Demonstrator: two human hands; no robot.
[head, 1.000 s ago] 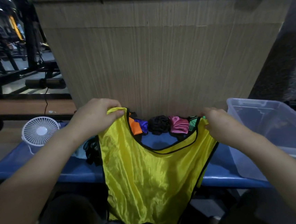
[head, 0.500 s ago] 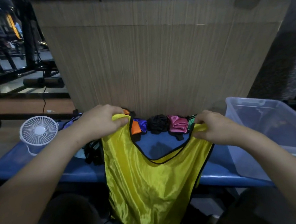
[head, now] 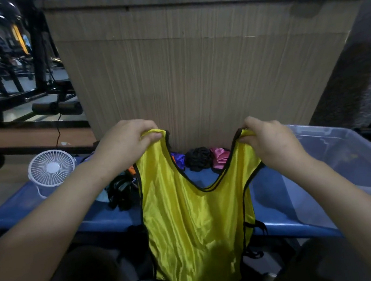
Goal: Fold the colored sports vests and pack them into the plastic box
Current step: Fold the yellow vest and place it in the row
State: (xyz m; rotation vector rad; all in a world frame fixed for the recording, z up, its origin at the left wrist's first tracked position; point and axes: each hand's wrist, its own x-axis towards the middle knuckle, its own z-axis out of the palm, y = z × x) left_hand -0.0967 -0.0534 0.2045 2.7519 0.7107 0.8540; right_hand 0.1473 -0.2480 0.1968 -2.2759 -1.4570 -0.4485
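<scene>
- Your left hand (head: 127, 143) has its grip closed on the left shoulder strap of the yellow vest (head: 194, 216), fingers curled over and pinching the fabric.
- Your right hand (head: 273, 142) pinches the vest's right shoulder strap the same way, grip closed on the cloth.
- The yellow vest hangs spread between your two hands, its black-trimmed neckline dipping in a V; its lower part drops in front of the blue bench (head: 274, 202) and past the near edge.
- On the bench behind the vest, a row of bunched vests lies against the wooden panel (head: 196, 71): a purple one (head: 178, 160), a black one (head: 198, 158) and a pink one (head: 220, 157), touching side by side.
- An orange piece (head: 132, 170) shows just left of the yellow vest, and a dark bundle (head: 121, 191) lies on the bench below it.
- The clear plastic box (head: 344, 154) sits to the right of the yellow vest, on the bench's right end, just beside your right hand; what is in it you cannot tell.
- A white fan (head: 51, 169) stands on the bench well to the left of the vest, beyond your left forearm.
</scene>
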